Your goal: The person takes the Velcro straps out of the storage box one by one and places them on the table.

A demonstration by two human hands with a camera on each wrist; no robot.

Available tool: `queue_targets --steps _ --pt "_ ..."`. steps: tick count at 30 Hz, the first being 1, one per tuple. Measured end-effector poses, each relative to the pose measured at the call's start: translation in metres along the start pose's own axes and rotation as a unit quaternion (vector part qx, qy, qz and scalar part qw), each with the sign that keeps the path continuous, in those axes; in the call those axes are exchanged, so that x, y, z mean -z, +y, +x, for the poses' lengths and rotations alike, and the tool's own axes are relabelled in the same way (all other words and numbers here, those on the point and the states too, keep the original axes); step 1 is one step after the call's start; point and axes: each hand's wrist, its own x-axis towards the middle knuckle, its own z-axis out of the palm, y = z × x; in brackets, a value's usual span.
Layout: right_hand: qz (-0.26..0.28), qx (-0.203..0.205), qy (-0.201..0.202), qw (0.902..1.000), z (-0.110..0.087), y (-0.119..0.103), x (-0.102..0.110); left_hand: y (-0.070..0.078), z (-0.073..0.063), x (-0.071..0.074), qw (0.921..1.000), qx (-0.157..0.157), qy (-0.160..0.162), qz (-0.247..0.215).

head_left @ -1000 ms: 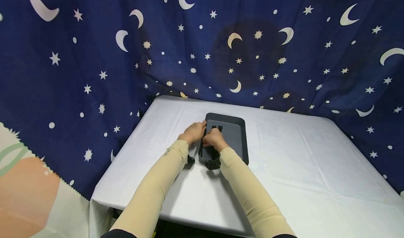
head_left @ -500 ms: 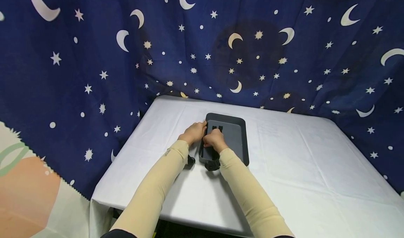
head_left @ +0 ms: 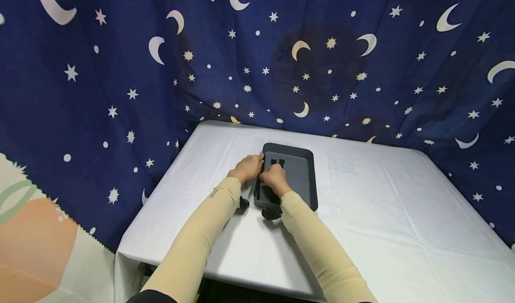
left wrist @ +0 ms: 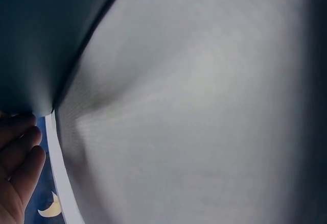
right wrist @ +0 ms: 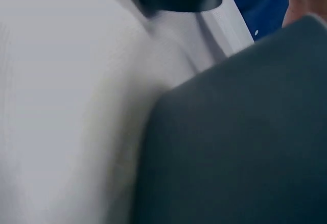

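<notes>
A dark grey rectangular tray (head_left: 298, 173) with raised sides lies on the white-covered table. My left hand (head_left: 247, 167) holds its left rim from outside. The fingers (left wrist: 28, 170) lie along the outside of the wall in the left wrist view. Inside the tray, by its left wall, my right hand (head_left: 275, 178) has curled fingers; I cannot tell what they grip. Two short black tabs (head_left: 281, 162) show just beyond that hand, and a darker patch lies under the wrist. The right wrist view is mostly filled by the tray's wall (right wrist: 240, 132).
A white cloth (head_left: 382, 204) covers the table, whose near edge runs below the forearms. Behind it hangs a blue curtain (head_left: 241, 102) with moons and stars. Black wrist devices (head_left: 271, 212) sit low beside the tray's front. Beige sleeves (head_left: 219, 209) cover both forearms.
The right fingers have shifted very slightly near the tray's left wall. The left hand and the tray stay in place; the head view has moved a little.
</notes>
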Motion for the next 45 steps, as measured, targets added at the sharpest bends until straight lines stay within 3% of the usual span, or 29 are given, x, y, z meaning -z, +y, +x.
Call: queue_targets --steps 14,19,24,31,45 --pt "0.044 -0.021 0.003 0.9988 -0.001 -0.002 0.005 0.003 -0.002 0.001 0.9999 0.01 0.007 0.001" --pt "0.067 -0.023 -0.005 0.9974 0.0 -0.001 0.007 0.003 -0.003 0.002 0.9998 0.019 -0.004 0.002" --pt "0.077 -0.026 -0.009 0.9967 0.0 0.0 0.01 0.003 -0.003 0.002 0.9998 0.015 -0.01 0.005" --pt "0.095 -0.029 -0.002 0.995 0.001 0.001 0.015 0.001 -0.001 0.0 0.9999 0.003 0.006 0.014" --pt "0.1 -0.037 0.005 0.9943 0.002 0.002 0.022 0.003 -0.004 0.002 1.0 0.003 0.004 -0.008"
